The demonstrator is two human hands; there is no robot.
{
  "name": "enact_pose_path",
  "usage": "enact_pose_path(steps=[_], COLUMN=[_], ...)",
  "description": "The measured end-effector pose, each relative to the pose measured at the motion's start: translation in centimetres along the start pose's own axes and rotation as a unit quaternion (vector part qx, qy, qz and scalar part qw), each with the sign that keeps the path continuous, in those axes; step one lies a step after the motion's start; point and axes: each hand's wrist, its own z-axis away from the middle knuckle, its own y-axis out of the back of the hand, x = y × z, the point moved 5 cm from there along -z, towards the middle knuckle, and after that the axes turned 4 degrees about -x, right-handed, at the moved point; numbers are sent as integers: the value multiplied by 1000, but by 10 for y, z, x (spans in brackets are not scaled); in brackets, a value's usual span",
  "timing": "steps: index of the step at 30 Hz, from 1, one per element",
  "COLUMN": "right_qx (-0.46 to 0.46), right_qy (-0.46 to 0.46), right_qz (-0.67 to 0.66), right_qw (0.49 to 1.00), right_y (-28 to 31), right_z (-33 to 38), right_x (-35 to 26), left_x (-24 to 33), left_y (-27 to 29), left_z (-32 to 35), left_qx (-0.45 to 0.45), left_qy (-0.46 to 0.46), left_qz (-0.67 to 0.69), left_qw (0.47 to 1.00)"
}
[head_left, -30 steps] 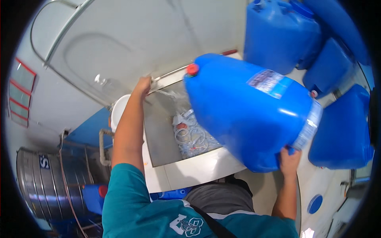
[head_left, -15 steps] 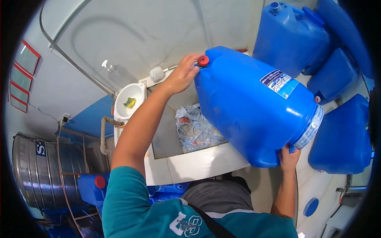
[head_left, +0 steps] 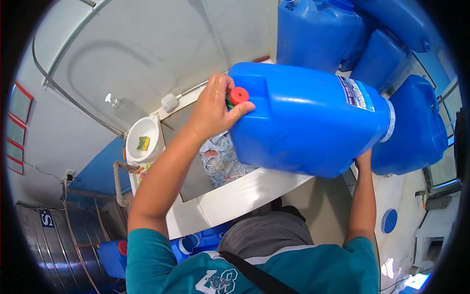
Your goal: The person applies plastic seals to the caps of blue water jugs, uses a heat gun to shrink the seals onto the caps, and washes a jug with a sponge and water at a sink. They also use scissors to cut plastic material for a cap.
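Note:
A large blue plastic water jug [head_left: 303, 117] lies nearly level above the tiled basin, held at both ends. My left hand [head_left: 215, 105] is closed round its left end at the red-capped spout [head_left: 239, 95], thumb below the cap and fingers above. My right hand [head_left: 363, 159] grips the jug from beneath near its wide right neck [head_left: 389, 121]; its fingers are mostly hidden behind the jug. A printed label [head_left: 356, 93] is on the upper side. Under the jug, the basin [head_left: 188, 183] holds a bag of clear plastic pieces [head_left: 215, 157], partly covered.
More blue jugs [head_left: 313, 39] stand at the back right, with another jug [head_left: 411, 127] near the held one. A blue lid [head_left: 389, 221] lies on the right surface. At left are a white bowl [head_left: 134, 139] with a sponge [head_left: 143, 143], a pump bottle [head_left: 125, 108] and a brush [head_left: 170, 102].
The jug has swung from a tilt to nearly level, its neck end rising. My left hand has moved left and down, my right hand up. The view has shifted right.

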Motion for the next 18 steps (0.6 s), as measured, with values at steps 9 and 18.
enact_pose_path(steps=[9, 18], right_qx=[-6, 11], right_qy=[-15, -13], right_qz=[-120, -127], right_qw=[993, 992], right_y=[6, 4], right_z=[-25, -15], right_x=[25, 22], left_x=[67, 69], left_y=[-10, -10], left_z=[35, 55], left_qx=[85, 113], left_qy=[26, -21], left_qz=[253, 235], left_qw=[963, 965])
